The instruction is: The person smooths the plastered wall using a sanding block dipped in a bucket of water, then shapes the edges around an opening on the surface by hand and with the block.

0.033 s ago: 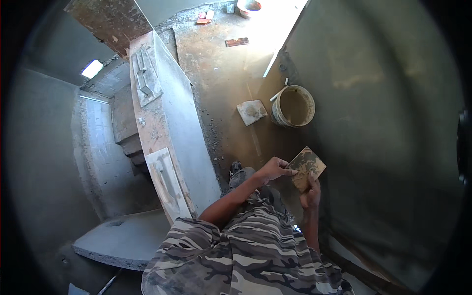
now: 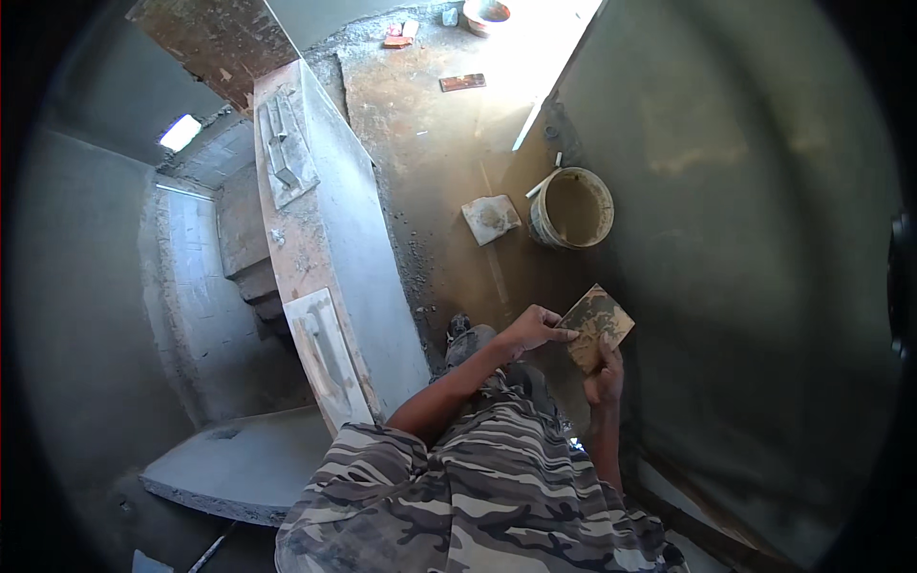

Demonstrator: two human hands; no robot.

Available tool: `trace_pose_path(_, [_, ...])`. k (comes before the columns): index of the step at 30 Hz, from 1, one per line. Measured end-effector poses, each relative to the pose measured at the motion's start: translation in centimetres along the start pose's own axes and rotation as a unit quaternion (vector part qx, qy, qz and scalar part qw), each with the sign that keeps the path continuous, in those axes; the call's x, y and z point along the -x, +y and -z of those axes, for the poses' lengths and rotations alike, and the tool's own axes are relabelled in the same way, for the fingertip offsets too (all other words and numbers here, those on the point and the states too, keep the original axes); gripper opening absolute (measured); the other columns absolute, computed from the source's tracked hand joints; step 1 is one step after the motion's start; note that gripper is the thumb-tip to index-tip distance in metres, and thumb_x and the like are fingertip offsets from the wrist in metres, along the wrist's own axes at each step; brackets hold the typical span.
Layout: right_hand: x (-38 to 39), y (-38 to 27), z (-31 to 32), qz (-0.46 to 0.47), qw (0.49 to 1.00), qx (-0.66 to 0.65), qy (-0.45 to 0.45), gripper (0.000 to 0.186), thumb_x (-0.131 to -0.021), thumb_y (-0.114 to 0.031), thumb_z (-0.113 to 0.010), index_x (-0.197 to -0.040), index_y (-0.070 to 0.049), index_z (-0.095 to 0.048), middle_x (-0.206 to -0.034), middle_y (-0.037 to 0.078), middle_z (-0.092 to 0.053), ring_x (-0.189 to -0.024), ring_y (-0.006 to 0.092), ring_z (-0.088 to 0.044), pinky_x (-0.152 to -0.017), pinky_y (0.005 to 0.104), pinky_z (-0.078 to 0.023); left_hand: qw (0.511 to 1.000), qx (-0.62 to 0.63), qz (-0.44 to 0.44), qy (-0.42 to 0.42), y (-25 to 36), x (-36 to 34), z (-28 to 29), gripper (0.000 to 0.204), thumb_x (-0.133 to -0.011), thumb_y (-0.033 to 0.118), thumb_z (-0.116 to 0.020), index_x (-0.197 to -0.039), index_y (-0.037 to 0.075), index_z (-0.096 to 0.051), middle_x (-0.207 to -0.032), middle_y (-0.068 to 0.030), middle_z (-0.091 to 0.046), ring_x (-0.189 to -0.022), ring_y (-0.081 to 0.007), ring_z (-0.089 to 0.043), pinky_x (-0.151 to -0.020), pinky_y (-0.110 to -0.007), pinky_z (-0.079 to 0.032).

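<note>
A thin square slab, dark grey with ragged tan patches, is held up in front of my body; I cannot tell what it is made of. Its left corner is pinched by my left hand, the thumb lying on top. My right hand grips the near right edge, its thumb up on the patchy face. Fingers beneath the slab are hidden. Beyond it on the floor stands a round bucket of murky brownish liquid. Beside that bucket lies a whitish, mud-stained square block.
On my left, a low wall ledge carries two plastering floats, one farther and one nearer. Stairs descend beyond it. A plastered wall rises on my right. Farther off lie a reddish-brown bar and another bucket.
</note>
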State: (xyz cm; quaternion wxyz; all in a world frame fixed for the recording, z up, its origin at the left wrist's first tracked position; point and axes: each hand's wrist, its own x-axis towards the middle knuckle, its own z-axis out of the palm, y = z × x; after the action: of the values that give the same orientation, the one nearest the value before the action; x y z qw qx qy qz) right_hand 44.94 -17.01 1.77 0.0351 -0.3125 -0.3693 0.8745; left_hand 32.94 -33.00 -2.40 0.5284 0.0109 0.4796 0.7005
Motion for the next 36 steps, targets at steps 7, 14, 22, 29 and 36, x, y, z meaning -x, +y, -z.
trace_pose_path(7, [-1.1,-0.5,-4.4,0.013,0.997,-0.072,0.026,0.041,-0.104,-0.022,-0.048,-0.137,0.002,-0.044,-0.131,0.017,-0.057,-0.121,0.031,-0.058,-0.106,0.0469,-0.046,0.983,-0.173,-0.069,0.01,3.7,1.7,2.5,0.04,-0.089,0.032,-0.074,-0.11,-0.002,-0.071,-0.102,-0.0091,-0.072,-0.092,-0.0141,-0.066,-0.084,-0.028,-0.052])
trace_pose_path(14, [-1.3,-5.9,-1.3,0.129,0.98,-0.14,0.057,0.04,-0.102,-0.018,-0.049,-0.138,-0.001,-0.045,-0.132,0.014,-0.059,-0.121,0.029,-0.058,-0.105,0.0468,-0.046,0.987,-0.097,-0.043,0.119,5.8,6.1,8.3,0.054,-0.091,0.022,-0.071,-0.137,-0.002,-0.053,-0.114,-0.0101,-0.069,-0.098,-0.0118,-0.063,-0.077,-0.024,-0.05])
trace_pose_path(22, [3.3,-33.7,-4.0,0.572,0.689,0.256,0.365,0.045,-0.102,-0.025,-0.054,-0.138,0.002,-0.049,-0.121,0.011,-0.062,-0.107,0.0177,-0.058,-0.093,0.0346,-0.048,0.986,-0.069,-0.027,0.152,6.0,1.7,13.2,0.052,-0.092,0.024,-0.07,-0.136,-0.001,-0.054,-0.107,-0.0097,-0.072,-0.086,-0.0093,-0.063,-0.071,-0.022,-0.045])
trace_pose_path(29, [3.7,-60.0,-1.6,0.621,0.053,0.508,0.594,0.052,-0.105,-0.032,-0.039,-0.151,-0.006,-0.035,-0.151,0.019,-0.041,-0.136,0.0428,-0.041,-0.112,0.0495,-0.032,0.978,-0.037,0.003,0.206,8.4,-4.3,19.4,0.042,-0.095,0.021,-0.067,-0.13,0.001,-0.058,-0.098,-0.008,-0.072,-0.069,-0.0058,-0.058,-0.053,-0.018,-0.043])
trace_pose_path(36, [-8.7,-71.1,-9.6,0.526,-0.009,0.481,0.702,0.059,-0.104,-0.051,-0.032,-0.153,-0.019,-0.036,-0.16,0.006,-0.032,-0.147,0.0394,-0.023,-0.119,0.0507,-0.019,0.98,-0.018,0.039,0.193,17.6,-17.6,21.6,0.041,-0.095,0.02,-0.068,-0.13,0.001,-0.058,-0.095,-0.009,-0.072,-0.07,-0.007,-0.061,-0.052,-0.018,-0.042])
